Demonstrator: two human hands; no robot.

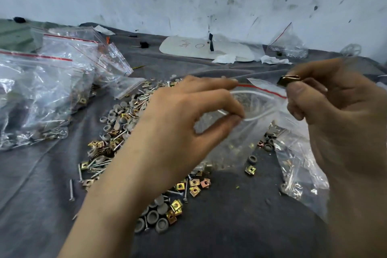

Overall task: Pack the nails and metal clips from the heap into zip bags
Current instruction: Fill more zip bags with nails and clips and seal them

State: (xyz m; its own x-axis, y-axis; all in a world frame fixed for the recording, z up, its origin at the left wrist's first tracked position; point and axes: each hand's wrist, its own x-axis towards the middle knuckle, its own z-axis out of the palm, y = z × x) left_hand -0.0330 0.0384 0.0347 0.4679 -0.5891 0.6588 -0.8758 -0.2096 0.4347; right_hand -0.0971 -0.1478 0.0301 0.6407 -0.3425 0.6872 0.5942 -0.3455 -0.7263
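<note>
The left hand (188,115) has a closed grip on the zip bag (261,111), thumb and fingertips pinching its near lip to hold the mouth open. The right hand (335,107) grips a brass metal clip (290,79) between thumb and forefinger just above the mouth; its lower fingers seem to hold the bag's other side. The bag hangs above the heap (125,123) of clips, nails (71,189) and grey caps (152,216) spread on a grey cloth (41,195). Filled bags (41,90) lie to the left.

The likely risks: the thin lip could slip from the left pinch, closing the mouth so the clip drops outside. A sharp nail could also pierce the film.
</note>
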